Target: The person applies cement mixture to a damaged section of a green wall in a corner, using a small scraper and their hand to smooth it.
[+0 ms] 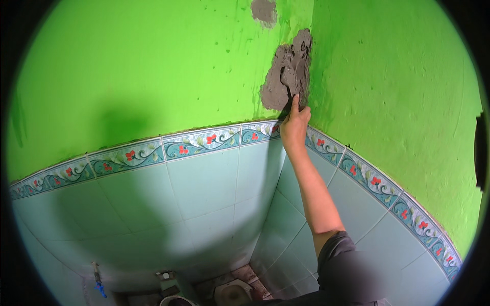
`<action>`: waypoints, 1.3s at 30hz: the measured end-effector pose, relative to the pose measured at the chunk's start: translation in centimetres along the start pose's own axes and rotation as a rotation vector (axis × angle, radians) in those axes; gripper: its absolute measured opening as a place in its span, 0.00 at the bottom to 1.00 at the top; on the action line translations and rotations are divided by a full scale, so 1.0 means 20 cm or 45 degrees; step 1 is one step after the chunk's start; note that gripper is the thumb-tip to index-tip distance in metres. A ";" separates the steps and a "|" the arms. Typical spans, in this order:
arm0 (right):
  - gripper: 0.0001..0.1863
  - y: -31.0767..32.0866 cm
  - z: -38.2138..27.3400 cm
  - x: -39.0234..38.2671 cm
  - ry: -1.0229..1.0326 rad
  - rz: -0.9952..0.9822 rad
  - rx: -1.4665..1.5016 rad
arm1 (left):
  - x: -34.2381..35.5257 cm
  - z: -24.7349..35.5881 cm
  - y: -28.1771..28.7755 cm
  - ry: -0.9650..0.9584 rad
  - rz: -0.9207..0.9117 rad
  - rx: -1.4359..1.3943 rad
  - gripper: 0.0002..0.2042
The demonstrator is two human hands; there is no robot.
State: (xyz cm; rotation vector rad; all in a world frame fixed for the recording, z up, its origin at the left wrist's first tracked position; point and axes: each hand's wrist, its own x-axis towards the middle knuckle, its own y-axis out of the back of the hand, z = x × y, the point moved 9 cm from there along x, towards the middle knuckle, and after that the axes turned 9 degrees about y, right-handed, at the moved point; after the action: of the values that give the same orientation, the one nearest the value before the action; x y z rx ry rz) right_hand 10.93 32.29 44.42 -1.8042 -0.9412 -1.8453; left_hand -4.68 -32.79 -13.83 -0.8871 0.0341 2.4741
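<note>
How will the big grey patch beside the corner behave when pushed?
The grey patch would probably smear rather than crack, given its wet-looking ridges. It may shed bits, since it clings lumpily to the upright green wall. Its ragged edges suggest it could spread unevenly.

The right arm (318,194) reaches up, right hand (294,130) curled, index finger (295,104) extended.

I look from the wearer's head through one wide fisheye, facing the corner (312,20) where two green walls (153,66) meet, near enough for the right arm (315,188) to reach it, and tilted down past the bowed edge of the tile border (200,139) to the floor (249,275).
</note>
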 end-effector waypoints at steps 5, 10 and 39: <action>0.32 -0.01 -0.03 -0.03 0.018 -0.085 -0.075 | -0.12 0.18 -0.12 -0.046 -0.027 0.015 0.42; 0.35 -0.01 -0.01 -0.09 -0.022 -0.169 0.032 | -0.12 0.19 -0.14 0.124 0.037 0.070 0.43; 0.09 -0.03 -0.38 0.60 -1.158 0.050 1.875 | -0.12 0.43 -0.36 0.074 -0.162 0.074 0.43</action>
State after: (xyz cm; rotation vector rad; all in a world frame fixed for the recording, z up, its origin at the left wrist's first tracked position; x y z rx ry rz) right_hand 3.96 29.47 56.60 -1.4023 -1.7830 0.1298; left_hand -4.80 -26.07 -4.50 -0.9074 0.0674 2.3182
